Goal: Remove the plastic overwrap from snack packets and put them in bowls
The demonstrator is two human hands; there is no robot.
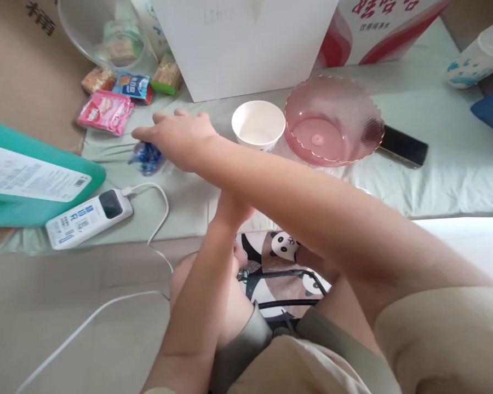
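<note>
My right hand (183,137) reaches across to the left, back of the hand up and fingers bent. A small shiny blue-wrapped packet (147,158) shows directly beneath its index finger and seems gripped there; the thumb is hidden. My left hand (239,208) lies under my right forearm, so its fingers cannot be seen. Just beyond the crossed arms stands a white paper bowl (258,125). Touching or very near its right side is a pink scalloped clear bowl (332,123) with a gold rim. A pink snack packet (105,112) lies beyond my right fingertips.
Several snack packets (132,85) lie by a tipped clear tub (119,41). A green bottle (36,175) and a white power bank (89,219) with a cable are at left. A white box (246,49) stands behind; a black phone (405,145) lies right.
</note>
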